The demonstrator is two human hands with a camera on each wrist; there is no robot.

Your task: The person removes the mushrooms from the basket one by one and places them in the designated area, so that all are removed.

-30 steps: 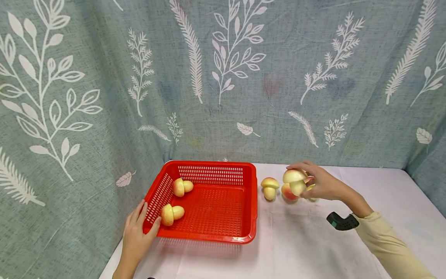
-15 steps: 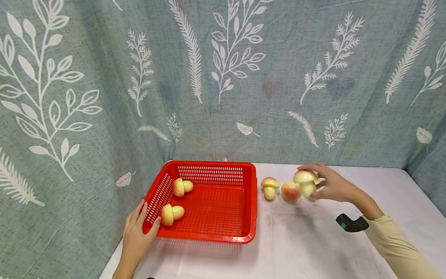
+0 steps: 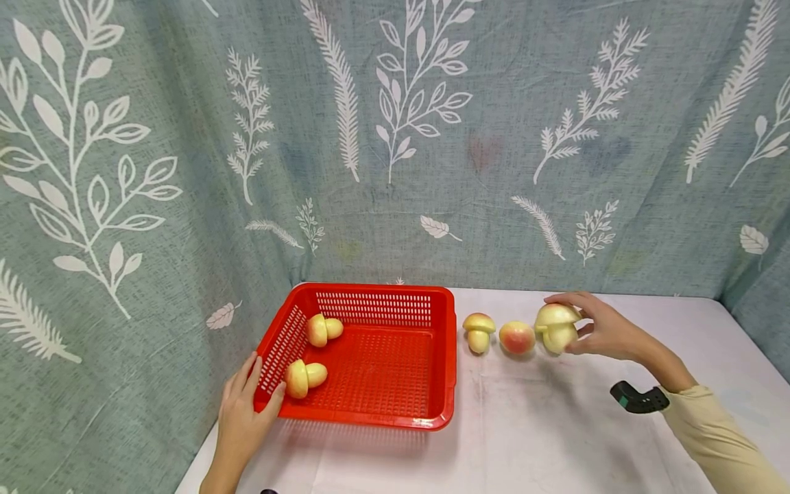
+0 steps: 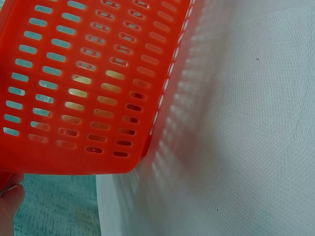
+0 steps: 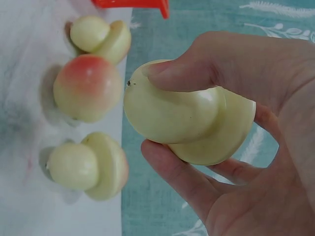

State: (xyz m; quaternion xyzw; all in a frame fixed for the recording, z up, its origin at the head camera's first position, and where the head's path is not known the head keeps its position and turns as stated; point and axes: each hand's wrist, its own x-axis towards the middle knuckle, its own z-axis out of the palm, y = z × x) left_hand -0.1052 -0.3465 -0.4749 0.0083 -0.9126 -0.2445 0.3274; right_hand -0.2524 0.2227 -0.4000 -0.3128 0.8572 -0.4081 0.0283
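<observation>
My right hand (image 3: 583,329) pinches a pale yellow toy mushroom (image 3: 557,327) just above the white table, thumb on its stem (image 5: 192,118). Left of it a peach (image 3: 516,337) and another mushroom (image 3: 478,331) stand on the cloth. The right wrist view shows a third mushroom (image 5: 88,164) lying beside the peach (image 5: 87,87). My left hand (image 3: 243,412) rests with straight fingers against the front left corner of the red basket (image 3: 370,412). Inside the basket lie two mushrooms (image 3: 322,330) (image 3: 305,378).
The leaf-print curtain (image 3: 395,137) hangs close behind and to the left of the table. White tablecloth (image 3: 543,439) lies open in front of and right of the basket. A black wrist strap (image 3: 638,398) sits on my right forearm.
My right hand has carried the mushroom to the right, away from the peach, which now stands uncovered on the table. The left hand and basket have stayed put.
</observation>
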